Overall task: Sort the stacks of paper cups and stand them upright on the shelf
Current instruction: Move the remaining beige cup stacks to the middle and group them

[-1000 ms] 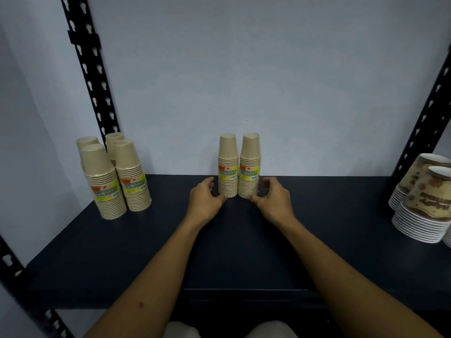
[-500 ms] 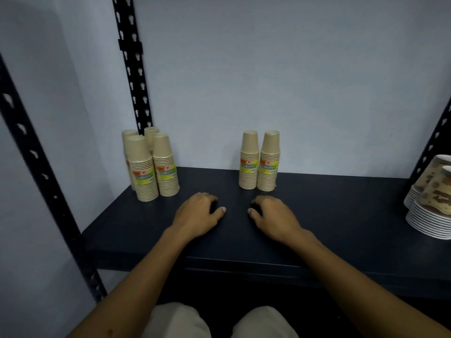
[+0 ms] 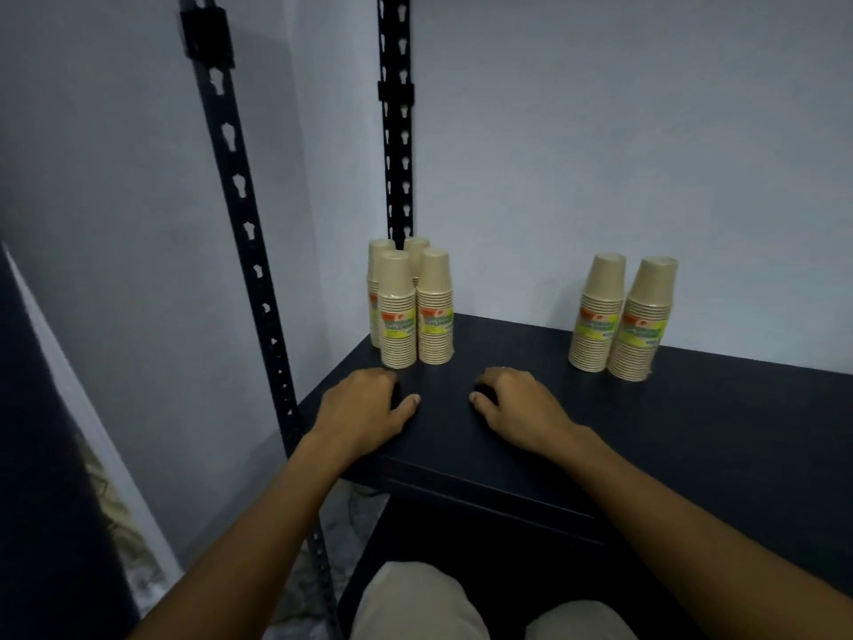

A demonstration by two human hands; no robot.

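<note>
Where pale walls (image 3: 600,131) meet, dark shelf (image 3: 692,431) holds cup stacks (image 3: 618,316).

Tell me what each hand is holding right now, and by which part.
Nothing is held. The left hand and right hand rest on the dark shelf, fingers loosely curled, clear of the group of four cup stacks and the pair.

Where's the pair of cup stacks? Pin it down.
In the head view, the pair of cup stacks stands upright on the dark shelf, right of the four-stack cluster, beyond the right hand.
</note>
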